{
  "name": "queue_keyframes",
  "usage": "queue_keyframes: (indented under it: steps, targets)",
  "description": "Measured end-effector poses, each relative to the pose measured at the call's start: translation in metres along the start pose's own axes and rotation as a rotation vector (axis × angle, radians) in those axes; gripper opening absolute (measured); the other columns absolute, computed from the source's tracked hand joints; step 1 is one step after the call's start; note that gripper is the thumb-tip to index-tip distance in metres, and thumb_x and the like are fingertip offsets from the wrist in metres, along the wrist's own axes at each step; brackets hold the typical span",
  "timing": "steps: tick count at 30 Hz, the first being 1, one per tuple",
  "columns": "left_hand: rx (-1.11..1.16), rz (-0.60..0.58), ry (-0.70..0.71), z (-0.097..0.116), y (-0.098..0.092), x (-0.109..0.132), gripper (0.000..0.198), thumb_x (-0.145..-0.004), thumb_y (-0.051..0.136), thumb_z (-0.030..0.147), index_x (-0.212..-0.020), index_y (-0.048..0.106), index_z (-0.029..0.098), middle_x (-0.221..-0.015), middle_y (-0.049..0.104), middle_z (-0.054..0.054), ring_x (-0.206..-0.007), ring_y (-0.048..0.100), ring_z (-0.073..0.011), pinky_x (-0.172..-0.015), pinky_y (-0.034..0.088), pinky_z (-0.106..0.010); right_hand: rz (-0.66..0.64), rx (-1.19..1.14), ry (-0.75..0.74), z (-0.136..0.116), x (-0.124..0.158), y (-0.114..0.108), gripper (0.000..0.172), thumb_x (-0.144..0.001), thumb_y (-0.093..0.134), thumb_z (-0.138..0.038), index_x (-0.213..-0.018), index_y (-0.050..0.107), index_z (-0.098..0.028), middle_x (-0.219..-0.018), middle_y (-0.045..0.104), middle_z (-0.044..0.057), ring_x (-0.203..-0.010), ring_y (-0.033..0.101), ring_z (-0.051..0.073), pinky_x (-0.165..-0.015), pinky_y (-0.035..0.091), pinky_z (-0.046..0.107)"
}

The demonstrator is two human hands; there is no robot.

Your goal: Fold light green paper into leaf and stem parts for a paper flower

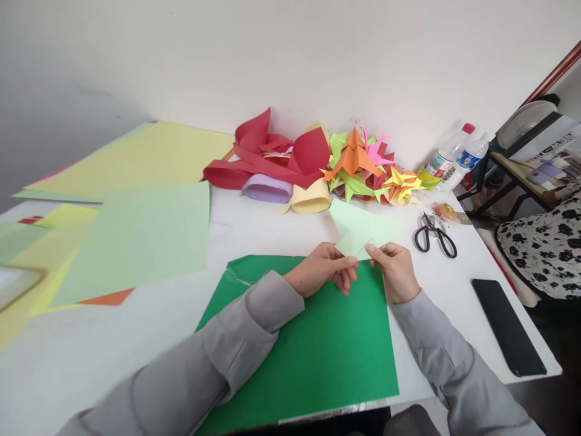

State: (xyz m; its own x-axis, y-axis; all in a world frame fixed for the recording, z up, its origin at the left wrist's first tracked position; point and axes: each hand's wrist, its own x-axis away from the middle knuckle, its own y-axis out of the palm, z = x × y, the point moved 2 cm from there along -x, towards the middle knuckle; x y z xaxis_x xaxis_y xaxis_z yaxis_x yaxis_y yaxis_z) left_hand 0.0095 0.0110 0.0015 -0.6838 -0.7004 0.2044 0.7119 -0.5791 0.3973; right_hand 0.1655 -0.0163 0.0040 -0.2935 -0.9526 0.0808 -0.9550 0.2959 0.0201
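Note:
A pale green sheet of paper [356, 225], partly folded, is held up over the far right part of a green mat [308, 345]. My left hand [321, 268] pinches its lower left edge between thumb and fingers. On the lower right edge, my right hand [396, 270] grips the paper with its thumb on top. A small folded flap shows between the two thumbs. The fingers behind the paper are partly hidden.
Large yellow and green sheets [149, 236] lie at left. Against the wall are red paper loops [272, 157] and folded paper stars [358, 163]. Scissors [433, 233], plastic bottles [447, 158] and a black phone [508, 327] are at right. Another person [544, 248] sits beyond the table.

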Motion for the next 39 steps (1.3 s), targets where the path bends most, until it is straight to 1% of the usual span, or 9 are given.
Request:
queue_keyframes:
  steps: [2,4,6,10,13,21,24,35,39]
  targets:
    - [0.005,0.0,0.006,-0.0005,0.0017,0.0009,0.033,-0.065,0.078,0.039,-0.066,0.067,0.008,-0.057,0.067,-0.006,-0.043,0.06,-0.0139,-0.042,0.053,-0.027,-0.027,-0.026,0.019,-0.0007,0.0019,0.0015,0.037,-0.056,0.082,-0.044,-0.049,0.057,-0.017,-0.045,0.055,-0.004,-0.044,0.042,0.009,-0.049,0.032,0.026]
    - [0.001,0.031,0.023,-0.0014,0.003,0.0013,0.034,-0.065,0.078,0.039,-0.076,0.068,0.009,-0.066,0.07,-0.008,-0.049,0.063,-0.0152,-0.044,0.054,-0.027,-0.065,-0.036,0.037,-0.0012,0.0041,0.0035,0.036,-0.055,0.083,-0.043,-0.05,0.058,-0.017,-0.045,0.056,-0.003,-0.044,0.043,0.009,-0.049,0.032,0.026]
    - [-0.01,0.066,0.041,-0.0024,0.0037,0.0012,0.035,-0.066,0.078,0.04,-0.079,0.068,0.008,-0.068,0.07,-0.008,-0.051,0.063,-0.0153,-0.046,0.055,-0.027,-0.09,-0.028,0.038,-0.0015,0.0059,0.0054,0.036,-0.056,0.083,-0.043,-0.05,0.059,-0.017,-0.046,0.056,-0.003,-0.045,0.044,0.009,-0.049,0.032,0.026]
    - [0.006,0.087,0.046,-0.0032,0.0039,0.0007,0.036,-0.065,0.078,0.041,-0.072,0.068,0.008,-0.062,0.069,-0.007,-0.046,0.061,-0.0135,-0.046,0.053,-0.027,-0.132,-0.1,0.023,-0.0014,0.0063,0.0072,0.04,-0.064,0.076,-0.051,-0.05,0.061,-0.017,-0.05,0.059,0.0,-0.049,0.049,0.011,-0.054,0.038,0.028]
    - [0.019,0.089,0.044,-0.002,0.0037,0.0007,0.037,-0.063,0.079,0.042,-0.07,0.068,0.008,-0.056,0.067,-0.006,-0.045,0.059,-0.0134,-0.044,0.051,-0.026,-0.14,-0.124,0.006,-0.0007,0.0046,0.0062,0.039,-0.066,0.074,-0.051,-0.051,0.063,-0.017,-0.051,0.06,0.001,-0.05,0.05,0.012,-0.055,0.04,0.028]
    - [-0.003,0.132,0.088,-0.0018,0.0028,0.0001,0.037,-0.061,0.08,0.041,-0.067,0.066,0.008,-0.053,0.066,-0.005,-0.04,0.058,-0.0128,-0.04,0.05,-0.025,-0.131,0.094,-0.115,-0.0066,0.0056,0.0045,0.039,-0.072,0.069,-0.049,-0.051,0.065,-0.016,-0.051,0.06,0.0,-0.052,0.05,0.012,-0.058,0.041,0.027]
    - [-0.018,0.14,0.101,-0.0024,0.0019,-0.0001,0.035,-0.061,0.08,0.04,-0.066,0.066,0.008,-0.054,0.066,-0.004,-0.04,0.057,-0.0128,-0.039,0.05,-0.025,-0.139,0.146,-0.132,-0.0071,0.0062,0.0046,0.04,-0.072,0.069,-0.049,-0.05,0.064,-0.016,-0.049,0.059,0.0,-0.051,0.05,0.011,-0.058,0.041,0.027]
    - [0.003,0.145,0.087,-0.0014,0.0003,-0.0012,0.032,-0.06,0.081,0.035,-0.065,0.067,0.007,-0.053,0.066,-0.005,-0.038,0.057,-0.0121,-0.038,0.049,-0.023,-0.156,0.199,-0.164,-0.0046,0.005,0.0032,0.039,-0.074,0.067,-0.047,-0.051,0.064,-0.016,-0.049,0.057,-0.001,-0.05,0.048,0.011,-0.056,0.039,0.026]
    - [0.0,0.146,0.093,-0.0012,-0.0005,-0.001,0.032,-0.059,0.081,0.036,-0.064,0.067,0.007,-0.053,0.066,-0.005,-0.037,0.056,-0.0121,-0.037,0.048,-0.023,-0.161,0.182,-0.144,-0.0052,0.0059,0.005,0.04,-0.073,0.068,-0.048,-0.05,0.063,-0.015,-0.048,0.056,-0.001,-0.051,0.048,0.011,-0.055,0.039,0.026]
